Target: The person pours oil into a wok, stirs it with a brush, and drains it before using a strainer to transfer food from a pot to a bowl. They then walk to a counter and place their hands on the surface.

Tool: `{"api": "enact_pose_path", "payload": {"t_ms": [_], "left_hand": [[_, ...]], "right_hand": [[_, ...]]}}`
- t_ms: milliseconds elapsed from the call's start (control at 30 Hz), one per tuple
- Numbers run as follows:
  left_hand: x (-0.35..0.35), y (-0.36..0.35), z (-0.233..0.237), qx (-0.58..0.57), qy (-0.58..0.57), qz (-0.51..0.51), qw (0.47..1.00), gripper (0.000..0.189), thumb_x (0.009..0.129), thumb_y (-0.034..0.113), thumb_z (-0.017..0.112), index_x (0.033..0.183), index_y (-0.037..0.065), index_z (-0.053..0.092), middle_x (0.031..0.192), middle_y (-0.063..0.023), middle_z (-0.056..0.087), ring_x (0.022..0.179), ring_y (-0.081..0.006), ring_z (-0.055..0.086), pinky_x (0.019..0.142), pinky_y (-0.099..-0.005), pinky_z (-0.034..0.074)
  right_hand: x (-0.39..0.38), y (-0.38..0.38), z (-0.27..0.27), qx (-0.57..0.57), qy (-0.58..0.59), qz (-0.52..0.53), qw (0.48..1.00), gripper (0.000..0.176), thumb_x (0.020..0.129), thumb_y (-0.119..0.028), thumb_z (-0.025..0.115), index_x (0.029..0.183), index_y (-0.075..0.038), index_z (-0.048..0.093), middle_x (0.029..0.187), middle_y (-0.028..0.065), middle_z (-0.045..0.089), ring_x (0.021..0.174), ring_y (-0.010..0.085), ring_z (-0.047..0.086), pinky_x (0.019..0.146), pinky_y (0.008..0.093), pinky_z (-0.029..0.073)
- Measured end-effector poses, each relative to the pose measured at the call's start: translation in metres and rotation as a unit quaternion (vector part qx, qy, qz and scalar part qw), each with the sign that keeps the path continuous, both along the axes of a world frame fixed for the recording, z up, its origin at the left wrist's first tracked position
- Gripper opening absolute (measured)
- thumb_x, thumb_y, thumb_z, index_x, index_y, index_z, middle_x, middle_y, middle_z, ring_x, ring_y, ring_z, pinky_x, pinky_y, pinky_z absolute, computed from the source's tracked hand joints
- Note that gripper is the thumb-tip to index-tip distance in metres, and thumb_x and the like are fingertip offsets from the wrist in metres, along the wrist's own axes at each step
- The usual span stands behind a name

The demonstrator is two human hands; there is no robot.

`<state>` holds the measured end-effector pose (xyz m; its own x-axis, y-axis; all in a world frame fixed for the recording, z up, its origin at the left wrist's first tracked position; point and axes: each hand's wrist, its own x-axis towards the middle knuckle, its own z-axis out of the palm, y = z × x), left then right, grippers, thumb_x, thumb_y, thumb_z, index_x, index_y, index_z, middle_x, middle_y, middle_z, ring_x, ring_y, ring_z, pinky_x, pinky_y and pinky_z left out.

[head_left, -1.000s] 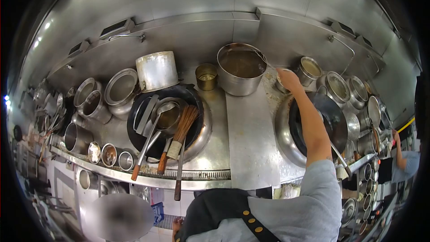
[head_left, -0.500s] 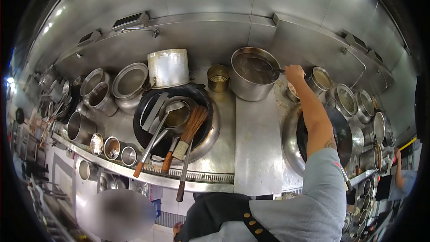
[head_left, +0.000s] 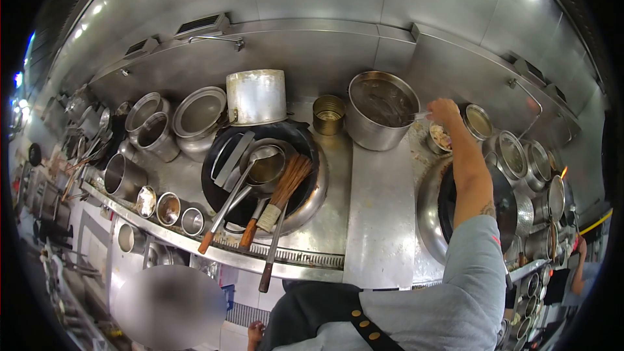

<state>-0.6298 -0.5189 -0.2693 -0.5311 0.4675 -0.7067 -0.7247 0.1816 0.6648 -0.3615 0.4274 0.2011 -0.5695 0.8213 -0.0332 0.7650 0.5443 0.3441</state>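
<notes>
My right hand [head_left: 444,111] is closed around the handle of a ladle [head_left: 420,116], just beyond the right rim of a deep steel pot [head_left: 379,135]. The ladle slants into the pot, and its head is mostly lost in the dark brown liquid [head_left: 377,94]. A small bowl of pale food pieces [head_left: 440,136] stands under my right wrist. My left hand [head_left: 256,333] hangs low beside the dark apron [head_left: 312,315], away from the range; its fingers are small and partly hidden.
Left of the pot are an open tin [head_left: 328,117], an upturned stockpot [head_left: 257,97] and a black wok [head_left: 214,156] bearing a bamboo brush [head_left: 289,182] and ladles. Another wok [head_left: 448,201] lies beneath my right forearm. Several lidded pots line the right. Another person's arm [head_left: 578,266] shows far right.
The whole view has shifted slightly. My right hand has drawn a little to the right from the pot, still on the ladle, and the bowl of food pieces shows more.
</notes>
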Motion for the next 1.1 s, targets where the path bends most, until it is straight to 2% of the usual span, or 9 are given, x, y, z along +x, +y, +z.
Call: {"api": "enact_pose_path", "payload": {"t_ms": [233,300,400,433,500,633,700,1000,1100], "left_hand": [[0.012,-0.004,-0.018,-0.026,0.065,-0.004,0.998,0.014,0.092,0.015,0.058,0.101,0.005,0.055,0.088,-0.0095,0.061,0.081,-0.0181,0.064,0.065,-0.0336,0.056],[0.006,-0.010,-0.021,-0.133,0.589,-0.355,0.714,0.012,0.088,0.013,0.061,0.096,0.005,0.058,0.090,-0.0110,0.064,0.081,-0.0196,0.065,0.066,-0.0332,0.056],[-0.002,-0.012,-0.032,-0.123,0.607,-0.412,0.668,0.016,0.084,0.010,0.065,0.098,0.006,0.060,0.091,-0.0120,0.066,0.081,-0.0221,0.066,0.067,-0.0322,0.055],[-0.002,-0.008,-0.035,-0.119,0.607,-0.414,0.668,0.016,0.084,0.010,0.065,0.098,0.006,0.060,0.091,-0.0120,0.066,0.081,-0.0221,0.066,0.067,-0.0322,0.055],[-0.001,-0.004,-0.038,-0.079,0.197,-0.162,0.964,0.021,0.082,0.009,0.065,0.102,0.004,0.061,0.089,-0.0106,0.068,0.078,-0.0212,0.066,0.066,-0.0306,0.054],[-0.023,0.004,-0.031,-0.133,0.500,-0.394,0.760,0.020,0.085,0.009,0.060,0.103,0.000,0.060,0.087,-0.0103,0.067,0.076,-0.0194,0.066,0.066,-0.0305,0.055],[-0.028,0.011,-0.018,0.086,-0.033,-0.019,0.996,0.020,0.089,0.011,0.057,0.105,-0.001,0.058,0.085,-0.0110,0.066,0.077,-0.0203,0.066,0.066,-0.0321,0.056],[-0.045,0.026,0.019,-0.058,0.159,-0.166,0.972,0.012,0.091,0.017,0.056,0.093,0.005,0.057,0.087,-0.0083,0.064,0.078,-0.0205,0.066,0.065,-0.0342,0.057],[-0.064,0.027,-0.011,-0.071,0.720,-0.470,0.505,0.017,0.093,0.020,0.056,0.090,0.004,0.060,0.085,-0.0068,0.066,0.076,-0.0173,0.066,0.061,-0.0323,0.054]], "right_hand": [[0.013,-0.017,-0.030,-0.096,0.136,-0.085,0.982,0.041,0.075,-0.047,0.067,0.101,-0.015,0.070,0.101,0.0108,0.069,0.100,0.0318,0.063,0.086,0.0436,0.050],[0.024,-0.023,-0.032,-0.114,0.156,-0.104,0.976,0.042,0.076,-0.047,0.066,0.101,-0.013,0.070,0.102,0.0114,0.068,0.102,0.0320,0.062,0.086,0.0438,0.049],[0.050,-0.022,-0.047,-0.115,0.192,-0.088,0.971,0.044,0.078,-0.049,0.064,0.099,-0.011,0.069,0.103,0.0127,0.068,0.100,0.0329,0.062,0.085,0.0428,0.049],[0.058,-0.026,-0.050,-0.124,0.223,-0.079,0.964,0.045,0.079,-0.050,0.064,0.098,-0.010,0.069,0.103,0.0136,0.067,0.098,0.0338,0.062,0.085,0.0422,0.048],[0.071,-0.023,-0.063,-0.131,0.256,-0.071,0.955,0.046,0.079,-0.051,0.063,0.097,-0.009,0.068,0.102,0.0144,0.067,0.096,0.0347,0.062,0.084,0.0417,0.048],[0.087,-0.028,-0.093,-0.140,0.321,-0.057,0.935,0.050,0.080,-0.053,0.062,0.097,-0.007,0.068,0.093,0.0167,0.068,0.089,0.0350,0.064,0.081,0.0411,0.048],[0.089,-0.038,-0.103,-0.136,0.360,-0.072,0.920,0.051,0.081,-0.053,0.062,0.097,-0.005,0.068,0.089,0.0172,0.068,0.087,0.0349,0.064,0.079,0.0414,0.048],[0.097,-0.086,-0.093,-0.283,0.472,-0.150,0.821,0.043,0.084,-0.044,0.065,0.087,-0.001,0.067,0.061,0.0060,0.056,0.049,0.0154,0.052,0.046,0.0302,0.041],[0.109,-0.104,-0.082,-0.338,0.525,-0.201,0.755,0.034,0.086,-0.040,0.065,0.087,-0.006,0.064,0.055,0.0003,0.046,0.041,0.0096,0.041,0.039,0.0252,0.031]]}}
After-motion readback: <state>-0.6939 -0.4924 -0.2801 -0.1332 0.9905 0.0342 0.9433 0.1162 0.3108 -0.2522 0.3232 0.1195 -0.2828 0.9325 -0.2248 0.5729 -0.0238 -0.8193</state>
